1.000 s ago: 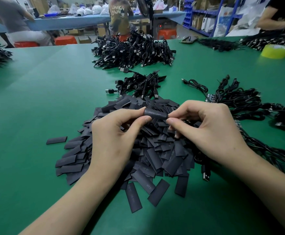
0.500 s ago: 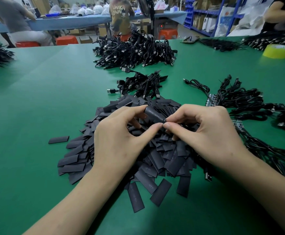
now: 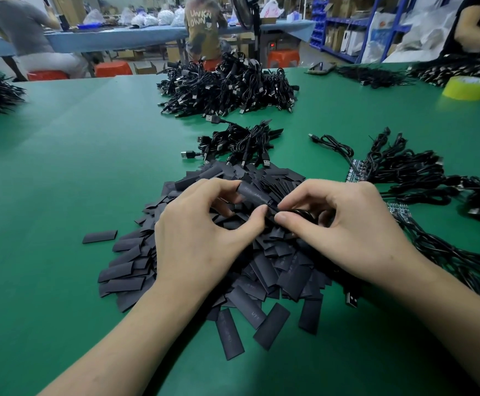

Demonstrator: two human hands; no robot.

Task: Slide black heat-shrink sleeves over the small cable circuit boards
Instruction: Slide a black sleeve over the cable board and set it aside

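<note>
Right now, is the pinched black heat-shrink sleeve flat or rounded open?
Rounded open: the black heat-shrink sleeve looks cylindrical, not flat.

Left hand (image 3: pixel 201 238) pinches one black heat-shrink sleeve (image 3: pixel 254 194) between thumb and forefinger; sleeve tilted, near end lower. Right hand (image 3: pixel 344 224) meets the sleeve's lower end, thumb and forefinger pinched there on a black cable (image 3: pixel 301 214); circuit board not discernible at the joint. Both hands held over a heap of flat black sleeves (image 3: pixel 261 270) on the green table (image 3: pixel 61 195). Loose sleeve (image 3: pixel 99 236) lies apart, left of the heap. Cable bundles with boards (image 3: pixel 404 170) to the right; small cable pile (image 3: pixel 241 144) beyond the heap; large cable pile (image 3: pixel 227 90) farther back. Yellow tape roll (image 3: pixel 465 87) far right.
</note>
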